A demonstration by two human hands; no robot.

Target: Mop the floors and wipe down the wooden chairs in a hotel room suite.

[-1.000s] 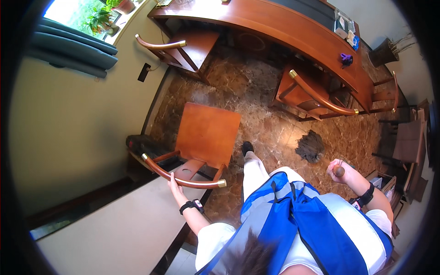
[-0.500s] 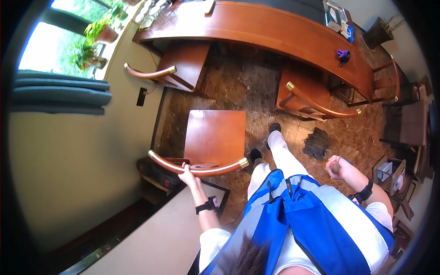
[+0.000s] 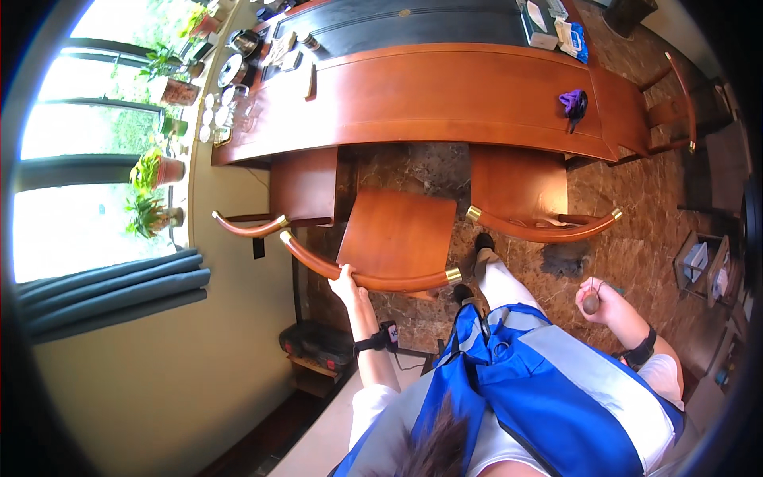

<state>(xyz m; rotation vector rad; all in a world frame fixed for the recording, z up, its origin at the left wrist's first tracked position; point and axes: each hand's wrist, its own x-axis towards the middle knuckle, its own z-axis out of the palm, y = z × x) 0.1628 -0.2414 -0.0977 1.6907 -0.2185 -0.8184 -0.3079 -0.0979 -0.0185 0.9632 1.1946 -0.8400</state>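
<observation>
As only the left hand (image 3: 346, 286) grips the mid-frame chair (image 3: 401, 232), it could clip the frame-left chair (image 3: 306, 184). The right hand (image 3: 607, 300) clasps a stick (image 3: 590, 304).

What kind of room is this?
Perhaps a tea room or a study; I can't be sure. There is a long wooden table with a dark strip on top, wooden chairs with curved backs, and what looks like a kettle.

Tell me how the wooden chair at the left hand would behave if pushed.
The wooden chair would likely stay stiff, given its thick curved rail and broad, flat seat. It might tip under a hard push, since the left hand holds it at that raised rail.
</observation>
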